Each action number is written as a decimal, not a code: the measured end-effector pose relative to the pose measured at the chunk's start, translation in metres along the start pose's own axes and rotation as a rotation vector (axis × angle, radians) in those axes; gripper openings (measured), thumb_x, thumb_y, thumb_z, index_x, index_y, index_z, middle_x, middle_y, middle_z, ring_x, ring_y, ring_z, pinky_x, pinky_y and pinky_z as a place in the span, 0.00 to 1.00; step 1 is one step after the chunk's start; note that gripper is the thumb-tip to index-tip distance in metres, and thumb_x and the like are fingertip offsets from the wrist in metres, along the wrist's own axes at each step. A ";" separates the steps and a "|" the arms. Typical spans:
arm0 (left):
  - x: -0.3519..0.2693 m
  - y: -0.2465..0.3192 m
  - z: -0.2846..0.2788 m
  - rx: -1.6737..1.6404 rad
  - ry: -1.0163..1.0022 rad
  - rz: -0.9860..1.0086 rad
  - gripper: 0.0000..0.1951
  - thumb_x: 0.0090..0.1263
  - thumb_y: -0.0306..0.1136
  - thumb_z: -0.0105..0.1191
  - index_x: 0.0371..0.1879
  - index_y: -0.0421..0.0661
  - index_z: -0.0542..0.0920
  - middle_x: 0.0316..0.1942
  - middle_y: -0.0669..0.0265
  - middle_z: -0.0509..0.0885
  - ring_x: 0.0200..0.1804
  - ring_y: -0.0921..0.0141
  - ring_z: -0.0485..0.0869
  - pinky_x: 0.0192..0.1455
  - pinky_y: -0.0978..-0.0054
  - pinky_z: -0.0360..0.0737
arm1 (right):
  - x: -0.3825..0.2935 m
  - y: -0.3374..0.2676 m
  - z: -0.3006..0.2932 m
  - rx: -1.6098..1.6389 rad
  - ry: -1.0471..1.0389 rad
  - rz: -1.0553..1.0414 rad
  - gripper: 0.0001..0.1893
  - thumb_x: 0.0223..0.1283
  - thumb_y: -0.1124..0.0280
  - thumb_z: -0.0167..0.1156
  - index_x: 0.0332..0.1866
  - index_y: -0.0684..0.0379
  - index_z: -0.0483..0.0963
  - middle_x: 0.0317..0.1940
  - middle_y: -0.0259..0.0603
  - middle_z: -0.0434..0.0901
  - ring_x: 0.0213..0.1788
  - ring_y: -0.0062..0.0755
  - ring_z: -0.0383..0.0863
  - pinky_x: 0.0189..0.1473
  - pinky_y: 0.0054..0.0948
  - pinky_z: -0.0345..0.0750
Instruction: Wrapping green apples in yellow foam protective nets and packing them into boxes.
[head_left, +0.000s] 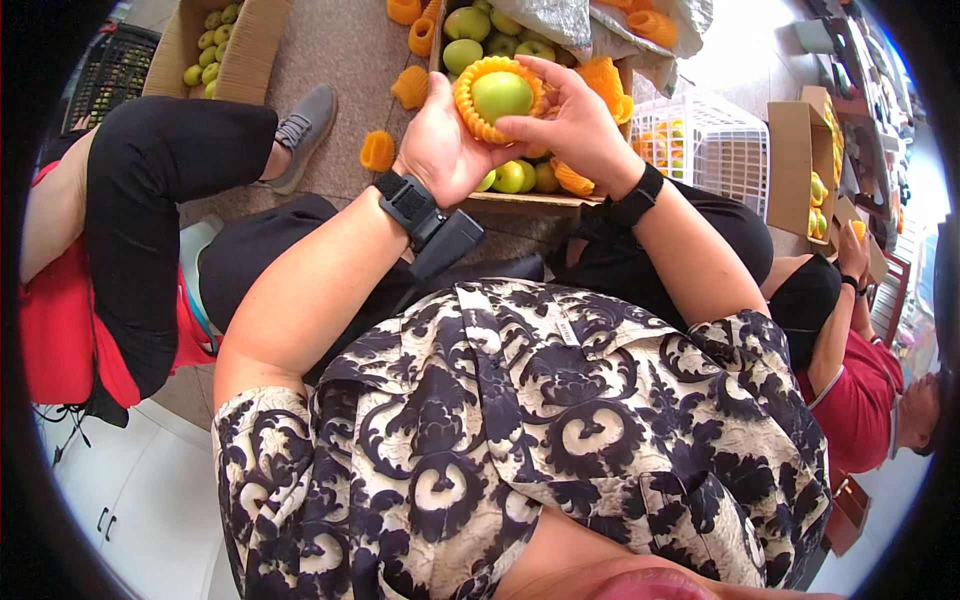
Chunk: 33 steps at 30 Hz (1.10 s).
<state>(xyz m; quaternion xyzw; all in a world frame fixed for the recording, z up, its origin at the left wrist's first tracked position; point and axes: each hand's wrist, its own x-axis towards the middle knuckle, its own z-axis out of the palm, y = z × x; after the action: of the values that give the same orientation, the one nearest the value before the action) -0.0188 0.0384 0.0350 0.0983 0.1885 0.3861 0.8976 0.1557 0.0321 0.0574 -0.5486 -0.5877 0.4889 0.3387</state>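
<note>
Between my two hands is a green apple (504, 94), seated in an orange foam fruit net (463, 90) whose rolled rim circles it. My left hand (448, 150) cups the net from the left and below with an open palm. From the right, my right hand (581, 112) grips the net, its thumb lying across the lower rim beside the apple. Right under my hands stands a cardboard box (517, 202) of green apples (466, 25), partly hidden by my hands. More orange foam nets (600, 79) lie on the fruit at its right side.
Loose foam nets (377, 151) lie on the floor. A white plastic basket (731, 142) stands right of the box, below a plastic sack (551, 26). Another apple carton (259, 45) is at upper left. People sit on both sides: a grey shoe (307, 135) left, a co-worker's hands (853, 251) right.
</note>
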 end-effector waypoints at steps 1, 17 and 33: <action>-0.001 0.003 0.002 -0.039 -0.030 -0.004 0.31 0.77 0.57 0.21 0.67 0.46 0.60 0.65 0.57 0.67 0.67 0.59 0.68 0.68 0.54 0.66 | -0.002 -0.003 0.000 0.000 0.002 -0.002 0.44 0.38 0.61 0.77 0.64 0.64 0.66 0.56 0.54 0.70 0.56 0.41 0.73 0.58 0.33 0.72; 0.013 -0.004 -0.012 -0.029 0.020 0.027 0.21 0.80 0.44 0.27 0.62 0.47 0.66 0.60 0.61 0.72 0.60 0.63 0.74 0.62 0.62 0.73 | 0.001 -0.005 0.012 -0.470 0.156 -0.240 0.39 0.38 0.60 0.73 0.57 0.68 0.68 0.51 0.54 0.73 0.56 0.48 0.73 0.61 0.36 0.70; 0.035 0.011 0.045 0.148 0.328 0.011 0.24 0.73 0.51 0.46 0.56 0.44 0.64 0.55 0.52 0.71 0.60 0.54 0.71 0.66 0.57 0.68 | 0.000 -0.095 -0.152 -0.198 0.047 -0.202 0.35 0.43 0.55 0.73 0.55 0.66 0.72 0.39 0.43 0.83 0.37 0.27 0.83 0.41 0.25 0.80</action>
<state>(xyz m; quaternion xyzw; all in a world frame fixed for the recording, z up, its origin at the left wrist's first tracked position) 0.0148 0.0704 0.0705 0.1007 0.3597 0.3871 0.8430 0.2684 0.0703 0.1920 -0.5284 -0.6772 0.3791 0.3441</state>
